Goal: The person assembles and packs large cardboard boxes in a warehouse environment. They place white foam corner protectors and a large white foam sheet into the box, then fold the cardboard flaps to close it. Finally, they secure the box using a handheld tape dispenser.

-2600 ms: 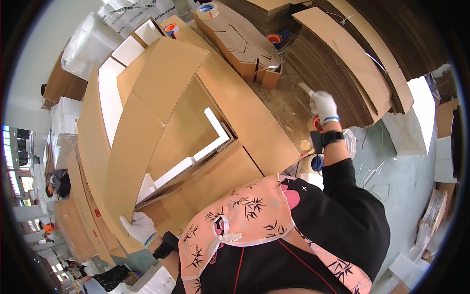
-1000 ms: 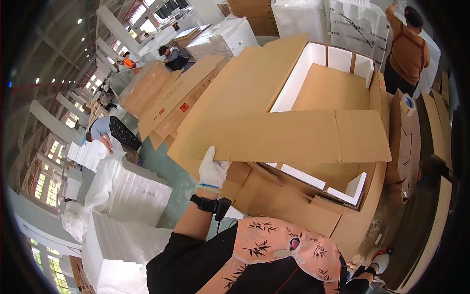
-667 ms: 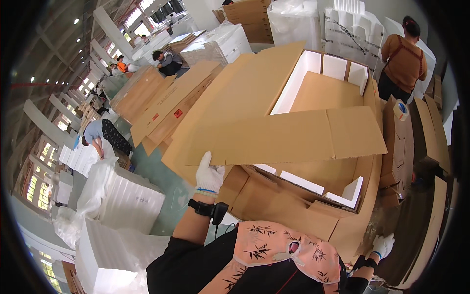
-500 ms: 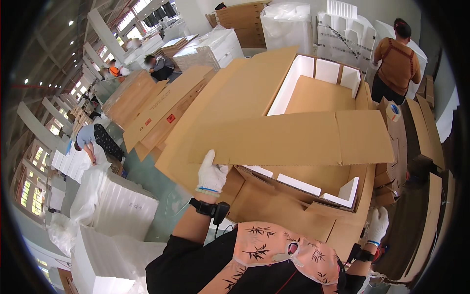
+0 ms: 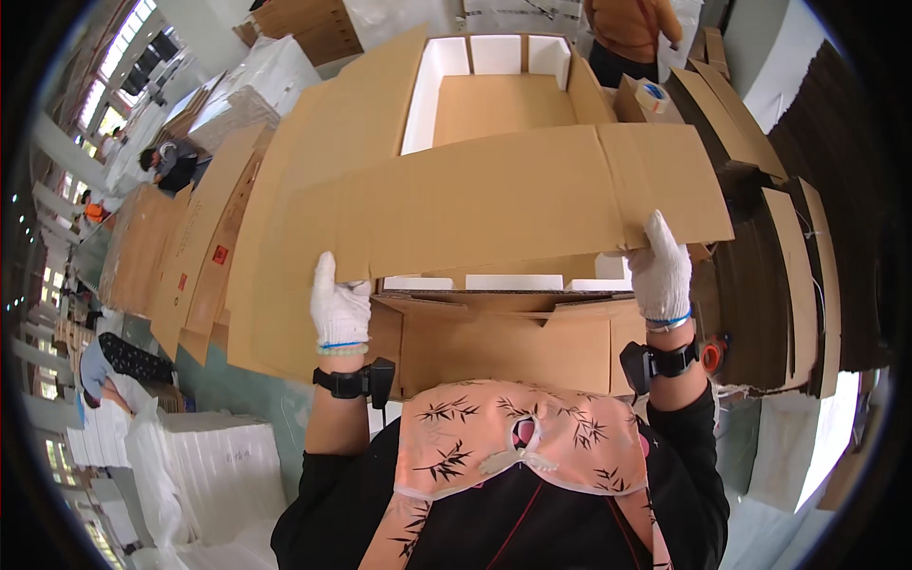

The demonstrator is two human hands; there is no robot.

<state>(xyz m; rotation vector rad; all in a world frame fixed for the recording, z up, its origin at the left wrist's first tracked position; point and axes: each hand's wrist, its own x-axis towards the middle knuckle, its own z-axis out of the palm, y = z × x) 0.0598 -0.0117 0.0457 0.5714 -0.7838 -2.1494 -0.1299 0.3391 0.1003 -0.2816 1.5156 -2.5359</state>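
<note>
A long flat cardboard sheet [image 5: 484,199] with a crease toward its right end lies level between my two gloved hands. My left hand [image 5: 340,302] grips its near left edge, thumb on top. Near the right end, my right hand [image 5: 661,268] pinches the same edge, thumb up and fingers underneath. Below the sheet stands an open cardboard box [image 5: 494,342], its inside lined with white foam blocks [image 5: 496,55]. The sheet hides the middle of the box. A brown panel [image 5: 503,109] covers the part of the box's inside that shows.
A roll of tape [image 5: 652,95] sits beyond the box at right. Stacked cardboard [image 5: 803,285] stands to my right, and printed flat cartons [image 5: 204,252] to the left. White wrapped foam sheets [image 5: 223,475] are piled at lower left. A person in brown [image 5: 632,38] stands behind.
My right hand has come up from the lower right and taken hold of the sheet's right part. My left hand keeps its grip. The view has turned toward the right.
</note>
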